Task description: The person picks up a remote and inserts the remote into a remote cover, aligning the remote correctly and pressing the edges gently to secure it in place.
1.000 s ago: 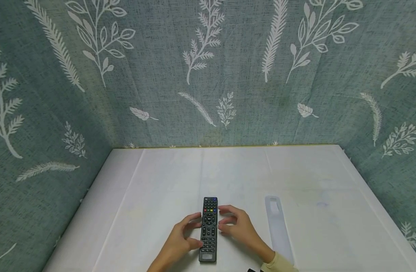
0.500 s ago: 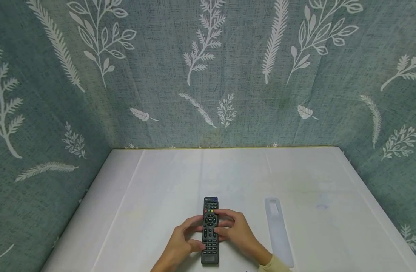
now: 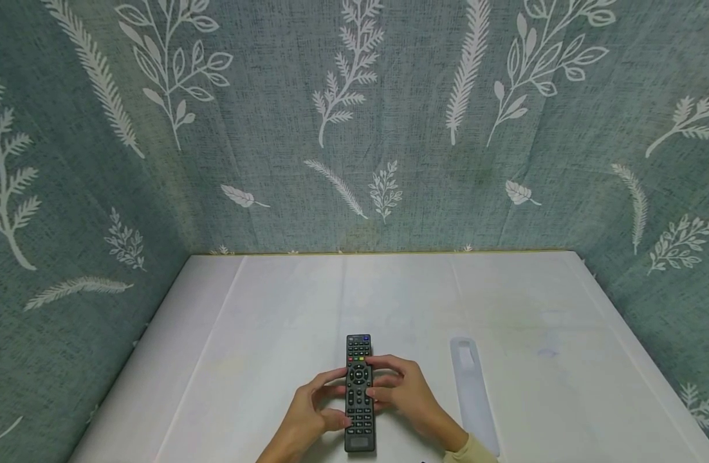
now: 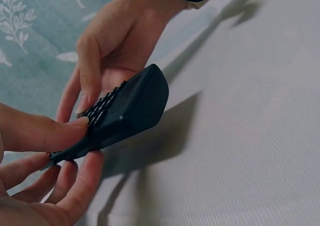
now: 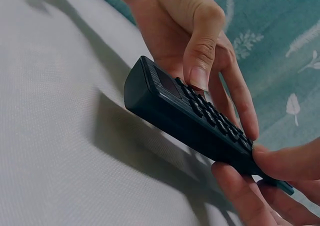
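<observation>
A second ago my hands lay open on each side of the black remote (image 3: 359,392) and it lay flat on the white table (image 3: 262,334). Half a second ago my fingers had closed in on it. Now I hold it with both hands and it has hardly moved since then.

My left hand (image 3: 314,411) grips the left edge of the remote, with my thumb on the buttons and my fingers curled under it. My right hand (image 3: 403,392) grips the right edge the same way, thumb on top and fingers underneath. The wrist views show that the end near me is lifted off the table, with a dark shadow below it. I cannot tell if the far end touches the table.

The remote is long and thin. Its long side runs straight away from me. The end with the colored buttons points at the green leafy wall (image 3: 354,128). The plain end points back at me. The buttons face up.

The remote sits near the front edge of the table, about in the middle from left to right. A clear, long cover (image 3: 472,392) lies flat on the table to the right of my right hand, close by but not touching it. It runs the same way as the remote.
</observation>
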Action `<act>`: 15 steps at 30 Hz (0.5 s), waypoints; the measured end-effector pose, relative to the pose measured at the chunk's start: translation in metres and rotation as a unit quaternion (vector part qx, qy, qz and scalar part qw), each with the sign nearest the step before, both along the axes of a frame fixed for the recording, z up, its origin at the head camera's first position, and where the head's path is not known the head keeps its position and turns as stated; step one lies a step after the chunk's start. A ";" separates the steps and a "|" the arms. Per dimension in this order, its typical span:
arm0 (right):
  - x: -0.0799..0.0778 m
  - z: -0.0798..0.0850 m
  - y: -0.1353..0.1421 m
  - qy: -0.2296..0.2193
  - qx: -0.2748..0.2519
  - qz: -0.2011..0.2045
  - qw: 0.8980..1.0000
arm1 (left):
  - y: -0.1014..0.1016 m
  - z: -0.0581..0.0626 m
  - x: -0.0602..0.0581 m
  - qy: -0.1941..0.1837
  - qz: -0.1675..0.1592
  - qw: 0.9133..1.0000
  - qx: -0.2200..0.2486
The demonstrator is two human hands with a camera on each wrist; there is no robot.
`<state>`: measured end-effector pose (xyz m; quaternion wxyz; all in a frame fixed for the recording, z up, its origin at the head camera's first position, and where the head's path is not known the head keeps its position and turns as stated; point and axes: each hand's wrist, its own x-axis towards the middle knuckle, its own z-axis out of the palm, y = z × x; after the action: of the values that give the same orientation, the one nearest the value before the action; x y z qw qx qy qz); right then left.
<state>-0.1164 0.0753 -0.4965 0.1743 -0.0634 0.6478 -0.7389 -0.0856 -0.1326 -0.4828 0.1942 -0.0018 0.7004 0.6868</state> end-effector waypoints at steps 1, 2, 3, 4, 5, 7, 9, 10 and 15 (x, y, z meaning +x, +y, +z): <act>0.000 0.000 0.000 0.001 0.001 0.000 1.000 | 0.000 0.001 0.000 0.001 0.000 1.000 0.001; 0.000 0.001 0.000 0.001 0.003 0.000 1.000 | 0.000 0.001 0.000 0.002 0.000 1.000 0.002; 0.000 0.001 0.000 0.000 0.005 0.001 1.000 | 0.000 0.002 0.001 0.002 0.001 1.000 0.004; 0.000 0.002 0.001 0.001 0.005 0.001 1.000 | 0.000 0.002 0.001 0.004 0.001 1.000 0.007; 0.001 0.002 0.001 0.000 0.007 0.001 1.000 | 0.000 0.002 0.001 0.007 0.000 1.000 0.008; 0.001 0.005 0.001 0.000 0.008 0.001 1.000 | 0.000 0.004 0.001 0.011 -0.001 1.000 0.011; 0.001 0.007 0.002 -0.001 0.009 0.000 1.000 | 0.001 0.005 0.001 0.016 -0.003 1.000 0.013; 0.002 0.007 0.002 -0.001 0.008 0.000 1.000 | 0.001 0.006 0.001 0.018 -0.003 1.000 0.013; 0.002 0.011 0.004 -0.003 0.001 0.002 1.000 | 0.002 0.011 0.001 0.023 -0.004 1.000 0.019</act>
<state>-0.1144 0.0794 -0.4858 0.1775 -0.0624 0.6481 -0.7379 -0.0842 -0.1305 -0.4718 0.1809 0.0203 0.6918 0.6987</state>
